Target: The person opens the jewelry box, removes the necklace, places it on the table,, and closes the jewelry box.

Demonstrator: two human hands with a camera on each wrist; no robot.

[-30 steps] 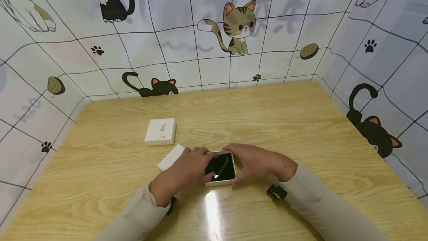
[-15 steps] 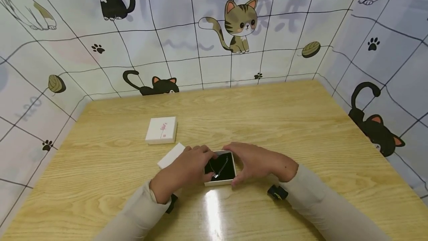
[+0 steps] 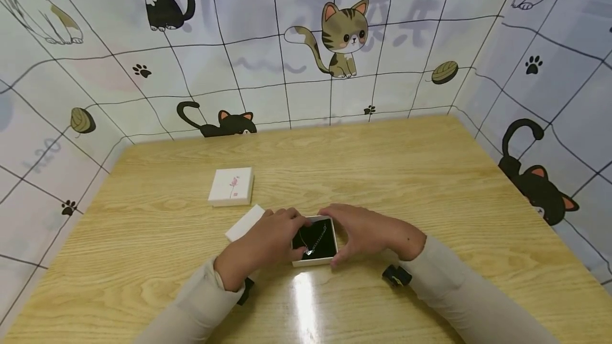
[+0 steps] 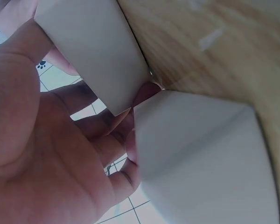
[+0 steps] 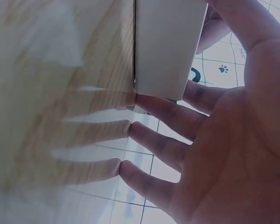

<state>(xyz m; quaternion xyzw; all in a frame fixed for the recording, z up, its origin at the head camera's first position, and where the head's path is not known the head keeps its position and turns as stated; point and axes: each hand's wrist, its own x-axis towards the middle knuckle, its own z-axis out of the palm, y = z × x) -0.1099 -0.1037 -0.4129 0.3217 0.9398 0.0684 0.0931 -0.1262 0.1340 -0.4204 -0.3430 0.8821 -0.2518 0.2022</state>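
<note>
A small white jewelry box (image 3: 313, 262) lies uncovered on the table, holding a black insert (image 3: 327, 246). On the insert rests a silver chain necklace (image 3: 317, 240) with a small pendant, its left part hidden by my left hand (image 3: 268, 240). That hand grips the box's left end, thumb near the pendant and fingers toward the far edge. My right hand (image 3: 365, 231) holds the right end, thumb at the near corner and index finger at the far one. In the right wrist view, its other fingertips (image 5: 126, 168) touch the tabletop beside the box.
A plain white box piece (image 3: 245, 223) lies left of the jewelry box, partly behind my left hand. Farther back stands a white box (image 3: 230, 187) with a pink flower print. The wooden table (image 3: 382, 163) meets cat-print walls behind and at both sides.
</note>
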